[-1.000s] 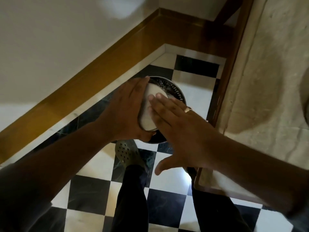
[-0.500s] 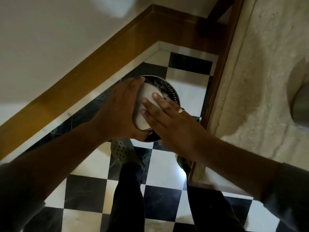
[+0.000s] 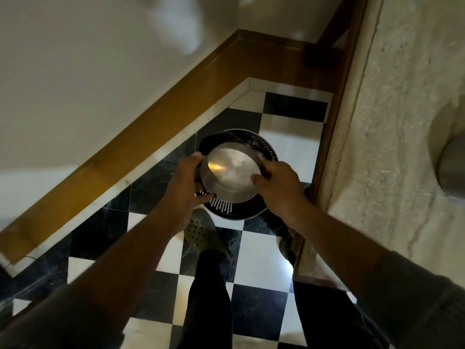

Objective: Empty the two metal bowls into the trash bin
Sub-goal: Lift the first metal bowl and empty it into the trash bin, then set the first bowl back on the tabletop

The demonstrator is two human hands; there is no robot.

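Note:
A round metal bowl hangs just above the trash bin, a perforated metal bin with a dark liner standing on the floor in the corner. My left hand grips the bowl's left rim and my right hand grips its right rim. The bowl's shiny round face is turned up toward me; I cannot tell whether it is the inside or the underside. The bin's contents are hidden by the bowl. A second metal bowl sits on the stone counter at the right edge, partly cut off.
The bin stands on a black-and-white checkered floor between a white wall with wooden skirting on the left and the counter's wooden edge on the right. My feet, one in a green clog, stand just before the bin.
The bowl was tipped on edge in my left hand, with my right hand's fingers flat against it. Now it faces up, with both hands holding its rim on opposite sides.

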